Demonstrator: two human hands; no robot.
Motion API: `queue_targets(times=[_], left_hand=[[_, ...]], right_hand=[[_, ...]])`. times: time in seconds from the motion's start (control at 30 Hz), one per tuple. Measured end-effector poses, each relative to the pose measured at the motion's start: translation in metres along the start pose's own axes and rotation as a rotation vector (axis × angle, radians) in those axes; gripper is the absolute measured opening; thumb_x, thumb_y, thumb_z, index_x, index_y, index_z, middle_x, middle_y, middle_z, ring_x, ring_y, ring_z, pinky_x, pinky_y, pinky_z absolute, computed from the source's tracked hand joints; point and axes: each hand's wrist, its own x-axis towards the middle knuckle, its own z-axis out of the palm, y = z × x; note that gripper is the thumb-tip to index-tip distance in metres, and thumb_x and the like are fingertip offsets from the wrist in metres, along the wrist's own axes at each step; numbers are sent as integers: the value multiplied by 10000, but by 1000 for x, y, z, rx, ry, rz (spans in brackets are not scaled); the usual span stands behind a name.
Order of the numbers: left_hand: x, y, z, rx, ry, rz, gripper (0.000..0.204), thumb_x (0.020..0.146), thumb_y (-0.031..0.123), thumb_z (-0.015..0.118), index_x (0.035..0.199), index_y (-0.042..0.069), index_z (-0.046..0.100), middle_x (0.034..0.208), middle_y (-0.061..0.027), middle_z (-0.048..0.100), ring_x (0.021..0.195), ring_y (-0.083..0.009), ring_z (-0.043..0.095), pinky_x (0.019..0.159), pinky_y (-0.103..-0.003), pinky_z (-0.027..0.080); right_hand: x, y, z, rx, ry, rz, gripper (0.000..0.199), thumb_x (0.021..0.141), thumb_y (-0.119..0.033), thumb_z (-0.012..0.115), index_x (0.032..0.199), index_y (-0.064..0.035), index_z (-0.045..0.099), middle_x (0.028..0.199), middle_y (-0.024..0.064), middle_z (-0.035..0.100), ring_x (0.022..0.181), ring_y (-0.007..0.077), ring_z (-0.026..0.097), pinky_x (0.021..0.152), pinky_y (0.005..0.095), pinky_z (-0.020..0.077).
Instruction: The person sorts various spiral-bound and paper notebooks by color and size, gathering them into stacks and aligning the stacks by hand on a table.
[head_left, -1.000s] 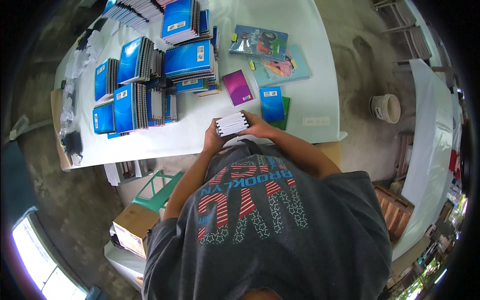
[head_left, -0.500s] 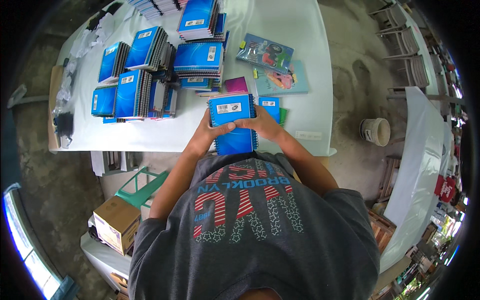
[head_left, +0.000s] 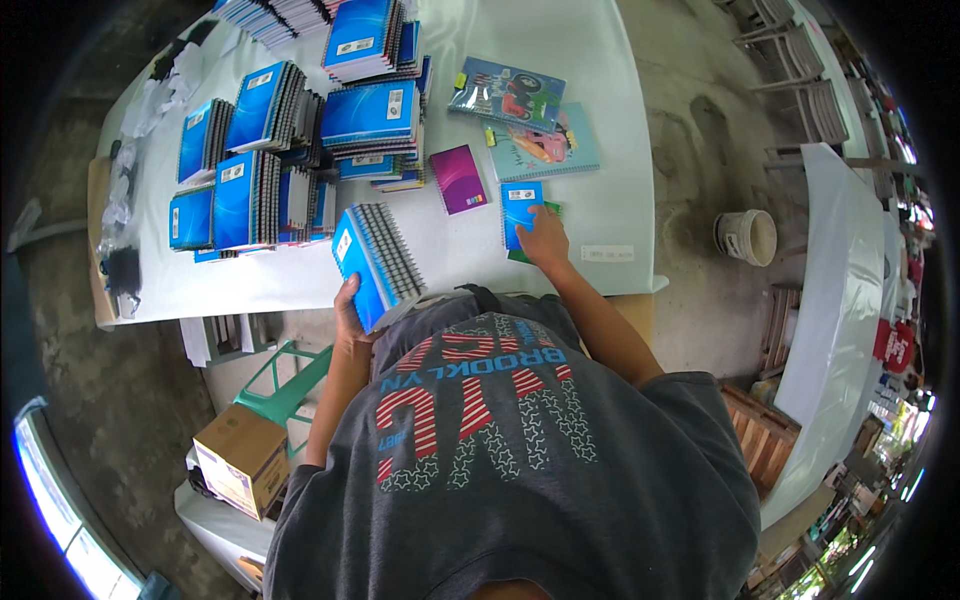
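A thick stack of blue spiral notebooks (head_left: pixel 366 265) is tilted on its side above the table's front edge, coils facing right. My left hand (head_left: pixel 349 308) is closed round its lower left side. To the right, a small blue spiral notebook (head_left: pixel 518 208) lies on the table, partly over a green notebook (head_left: pixel 521 256). My right hand (head_left: pixel 545 243) grips the small notebook's right edge, with fingers on its cover. Between the two hands, farther back, a purple notebook (head_left: pixel 459 180) lies flat.
Several stacks of blue spiral notebooks (head_left: pixel 246 200) stand on the white-covered table (head_left: pixel 590 220) at left and back. Two larger illustrated notebooks (head_left: pixel 545 150) overlap at right. A white bucket (head_left: pixel 745 237) stands on the floor; a green stool (head_left: pixel 285 390) and cardboard box (head_left: pixel 240 450) are at lower left.
My hands have separated. The left has carried the notebook stack left and tipped it, uncovering the purple notebook. The right has let go of the stack and moved to the small blue notebook.
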Motion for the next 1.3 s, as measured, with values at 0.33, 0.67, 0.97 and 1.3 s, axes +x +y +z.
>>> queue_targets(times=[0.33, 0.67, 0.97, 1.3], left_hand=[[0, -16, 12, -435, -459, -94, 708, 776, 350, 675, 1302, 5, 351, 1186, -163, 451, 945, -268, 526, 772, -422, 524], [-20, -4, 28, -235, -389, -32, 811, 723, 395, 717, 1306, -23, 338, 1021, -170, 502, 800, -263, 582, 655, -356, 555], [-15, -9, 12, -270, -376, -73, 720, 789, 334, 670, 1318, 70, 260, 1080, -136, 436, 980, -266, 522, 823, -460, 519], [-27, -11, 10, -128, -275, 103, 786, 771, 393, 681, 1325, 0, 284, 1116, -110, 449, 909, -220, 507, 705, -330, 547]], right_hand=[[44, -35, 69, -80, -1, -552, 335, 776, -119, 597, 1098, -36, 553, 1049, 184, 581, 1025, 347, 535, 865, 410, 447], [46, -4, 85, -455, -80, -797, 310, 798, -75, 499, 1102, -24, 530, 1200, 177, 529, 1110, 320, 513, 888, 432, 425], [11, -15, 60, -339, -185, -544, 460, 683, -247, 662, 1068, -32, 531, 1117, 173, 535, 1040, 323, 513, 874, 439, 404], [-1, -17, 70, -421, -139, -560, 643, 663, -254, 685, 1218, -59, 427, 1257, 204, 418, 1178, 374, 396, 937, 462, 384]])
